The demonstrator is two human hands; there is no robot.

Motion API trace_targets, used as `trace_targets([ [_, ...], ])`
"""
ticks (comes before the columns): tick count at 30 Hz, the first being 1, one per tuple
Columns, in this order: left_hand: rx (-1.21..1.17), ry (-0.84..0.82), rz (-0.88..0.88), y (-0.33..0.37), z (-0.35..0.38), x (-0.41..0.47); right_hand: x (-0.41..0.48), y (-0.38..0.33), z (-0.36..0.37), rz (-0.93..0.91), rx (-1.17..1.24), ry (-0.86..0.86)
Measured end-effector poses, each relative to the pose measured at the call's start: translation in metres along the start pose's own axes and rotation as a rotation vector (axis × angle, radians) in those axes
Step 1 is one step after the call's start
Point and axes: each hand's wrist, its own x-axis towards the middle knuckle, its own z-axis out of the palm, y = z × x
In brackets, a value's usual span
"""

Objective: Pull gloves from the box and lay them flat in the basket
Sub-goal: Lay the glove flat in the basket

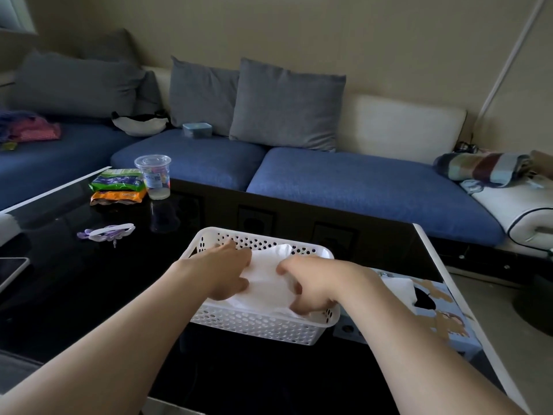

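Note:
A white perforated basket point(263, 327) stands on the black glass table, straight in front of me. Thin white gloves point(266, 283) lie spread inside it. My left hand point(227, 274) lies palm down on the gloves' left side, with its fingers stretched toward the basket's far wall. My right hand point(308, 286) presses on their right side with bent fingers, fingertips on the material and thumb spread out to the left. The glove box point(440, 313), blue with cartoon figures, lies just right of the basket, its dark opening on top.
On the table's far left are a lidded plastic cup point(154, 176), two snack bags point(118, 187) and a purple and white clip point(107, 232). A tablet corner point(12, 271) shows at the left edge. A blue sofa with grey cushions point(284, 106) runs behind the table.

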Motion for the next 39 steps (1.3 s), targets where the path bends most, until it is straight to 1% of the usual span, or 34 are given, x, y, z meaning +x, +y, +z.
trace_targets([
  [4, -0.029, -0.022, -0.014, -0.002, 0.004, 0.000, 0.006, -0.002, 0.007, 0.030, -0.049, 0.010],
  [8, -0.017, -0.075, -0.035, 0.001, 0.006, 0.001, 0.010, -0.002, 0.011, 0.026, -0.019, 0.017],
  [13, 0.002, -0.038, -0.039, 0.011, 0.000, -0.005, 0.000, 0.000, 0.010, 0.012, 0.056, 0.079],
  [16, 0.067, 0.027, -0.035, 0.018, -0.005, -0.010, -0.009, 0.003, 0.010, -0.006, 0.088, 0.139],
  [18, 0.138, 0.115, -0.031, 0.024, -0.008, -0.012, -0.013, 0.005, 0.010, -0.008, 0.137, 0.206],
  [20, 0.149, 0.230, -0.009, 0.030, -0.009, -0.011, -0.017, 0.007, 0.010, -0.017, 0.183, 0.311],
  [21, 0.119, 0.282, 0.015, 0.034, -0.009, -0.010, -0.018, 0.010, 0.010, -0.015, 0.210, 0.370],
  [23, 0.021, 0.334, 0.093, 0.042, -0.008, -0.008, -0.023, 0.018, 0.009, 0.003, 0.270, 0.480],
  [26, -0.113, 0.333, 0.226, 0.056, -0.007, -0.006, -0.031, 0.037, 0.009, 0.079, 0.309, 0.585],
  [28, -0.187, 0.329, 0.291, 0.069, -0.007, -0.005, -0.040, 0.053, 0.010, 0.164, 0.306, 0.571],
  [30, -0.243, 0.327, 0.331, 0.081, -0.006, -0.005, -0.052, 0.066, 0.009, 0.238, 0.290, 0.509],
  [35, -0.268, 0.333, 0.403, 0.107, -0.003, -0.001, -0.079, 0.097, 0.011, 0.337, 0.242, 0.342],
  [37, -0.257, 0.317, 0.424, 0.116, -0.002, 0.002, -0.079, 0.109, 0.020, 0.346, 0.259, 0.361],
  [39, -0.225, 0.302, 0.445, 0.125, -0.002, 0.005, -0.073, 0.120, 0.028, 0.346, 0.267, 0.446],
])
